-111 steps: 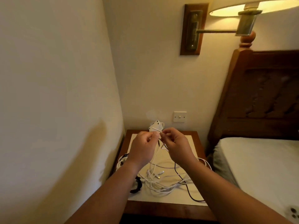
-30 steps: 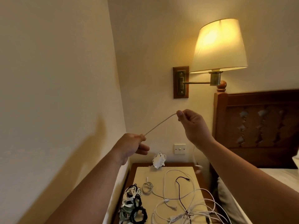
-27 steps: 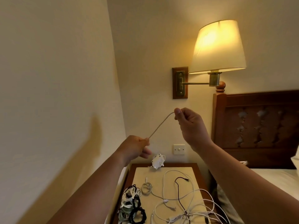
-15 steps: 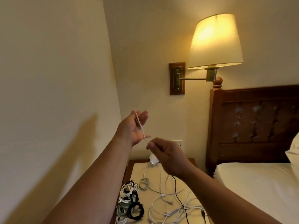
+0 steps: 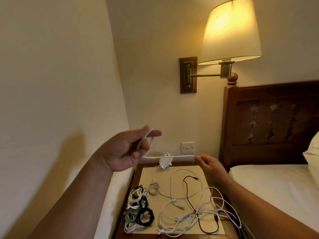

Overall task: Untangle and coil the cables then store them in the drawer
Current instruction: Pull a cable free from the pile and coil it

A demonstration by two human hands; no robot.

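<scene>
A white cable (image 5: pixel 174 156) is stretched level in the air between my two hands, above the back of the nightstand (image 5: pixel 136 171). My left hand (image 5: pixel 126 150) is raised palm up, and the cable loops round its spread fingers. My right hand (image 5: pixel 209 167) pinches the cable's other end between thumb and fingers. Below, a tangle of white and black cables (image 5: pixel 193 209) lies loose on a pale mat (image 5: pixel 186 171). Several coiled cables (image 5: pixel 138 207), white, black and greenish, sit in a pile at the mat's left edge. No drawer is in sight.
A white adapter (image 5: pixel 165 160) sits at the back of the nightstand under a wall switch (image 5: pixel 187 147). A lit wall lamp (image 5: pixel 231 31) hangs above. A wall closes the left side; the bed (image 5: pixel 276 183) with its wooden headboard (image 5: pixel 276 121) fills the right.
Over the last second my right hand came down from head height to just above the nightstand, drawing the cable level. My left hand turned palm up with the cable looped round its fingers.
</scene>
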